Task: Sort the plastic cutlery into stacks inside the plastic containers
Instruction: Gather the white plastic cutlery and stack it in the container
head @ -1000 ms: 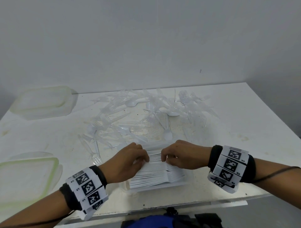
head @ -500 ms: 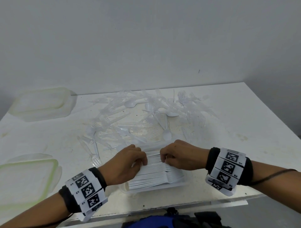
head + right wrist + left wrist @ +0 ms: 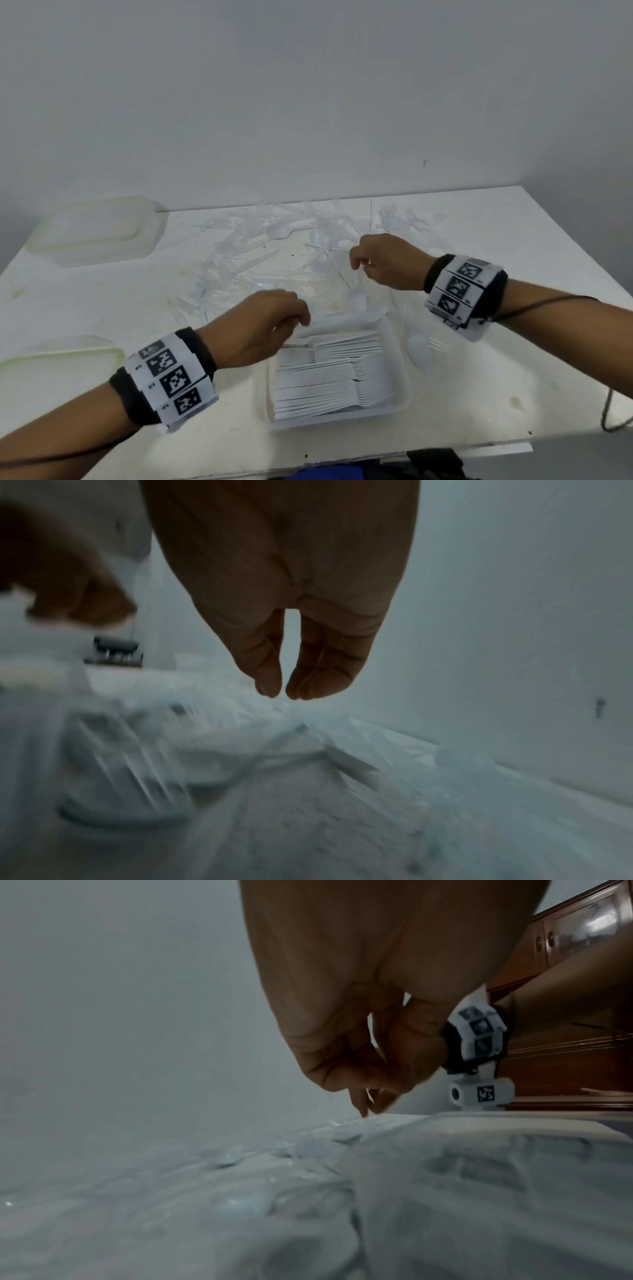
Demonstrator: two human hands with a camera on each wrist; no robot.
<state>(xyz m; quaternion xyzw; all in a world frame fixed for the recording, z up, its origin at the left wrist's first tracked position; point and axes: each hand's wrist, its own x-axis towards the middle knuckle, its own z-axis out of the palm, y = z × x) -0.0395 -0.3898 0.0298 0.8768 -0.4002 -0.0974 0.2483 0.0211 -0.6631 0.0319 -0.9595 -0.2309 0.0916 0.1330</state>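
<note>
Hands: left hand point(image 3: 263, 325) loosely curled above container point(image 3: 404, 387); right hand point(image 3: 387, 263) grip unclear.

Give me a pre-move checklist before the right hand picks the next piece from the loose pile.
1. Right hand over loose pile: ok.
2. Right hand free of cutlery: cannot tell; fingers curled, picture blurred.
3. Left hand at the far left corner of the container: ok.
4. Stacked forks lying orderly in the container: ok.
5. Left hand free of cutlery: cannot tell.
</note>
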